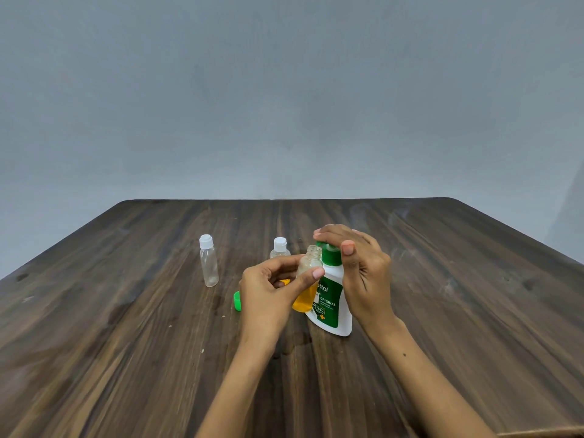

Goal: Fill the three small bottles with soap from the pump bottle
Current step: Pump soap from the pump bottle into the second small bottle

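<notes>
At frame centre, the white pump bottle (331, 306), labelled "ORIGINAL", stands on the wooden table (126, 343); the right hand (360, 273) curls over its green pump head (330, 254). The left hand (271, 292) pinches an uncapped small bottle (310, 263), partly filled with yellow soap, against the spout. Two capped empty bottles (208, 260) (280, 248) stand left; a green cap (237, 301) lies beside the left hand.
</notes>
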Action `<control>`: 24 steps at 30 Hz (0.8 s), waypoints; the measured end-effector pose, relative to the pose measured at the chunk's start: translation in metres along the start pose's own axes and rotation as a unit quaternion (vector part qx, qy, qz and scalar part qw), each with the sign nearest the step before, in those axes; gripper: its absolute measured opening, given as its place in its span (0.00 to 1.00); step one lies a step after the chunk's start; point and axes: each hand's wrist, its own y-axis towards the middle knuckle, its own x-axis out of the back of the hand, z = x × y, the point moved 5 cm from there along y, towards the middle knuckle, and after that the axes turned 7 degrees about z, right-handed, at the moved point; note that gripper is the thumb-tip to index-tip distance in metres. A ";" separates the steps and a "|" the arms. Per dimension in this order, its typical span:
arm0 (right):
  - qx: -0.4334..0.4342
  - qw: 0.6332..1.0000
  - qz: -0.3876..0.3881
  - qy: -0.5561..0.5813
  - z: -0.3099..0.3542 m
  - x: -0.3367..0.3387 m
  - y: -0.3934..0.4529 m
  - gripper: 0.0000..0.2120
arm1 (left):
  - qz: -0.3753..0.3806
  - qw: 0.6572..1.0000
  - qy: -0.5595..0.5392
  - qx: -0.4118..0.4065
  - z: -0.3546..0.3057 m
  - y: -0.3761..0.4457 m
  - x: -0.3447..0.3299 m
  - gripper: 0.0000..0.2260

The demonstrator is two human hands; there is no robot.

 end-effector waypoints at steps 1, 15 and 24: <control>-0.001 1.000 -0.002 0.002 0.000 0.000 -0.001 0.29 | 0.000 1.000 0.000 0.000 0.000 0.000 0.000 0.15; 0.004 1.000 0.005 0.005 0.002 0.001 0.002 0.28 | -0.005 1.000 -0.002 -0.008 0.003 0.002 0.001 0.18; -0.003 1.000 -0.002 0.005 0.000 0.000 0.001 0.29 | -0.002 1.000 -0.005 -0.010 0.006 0.002 0.003 0.15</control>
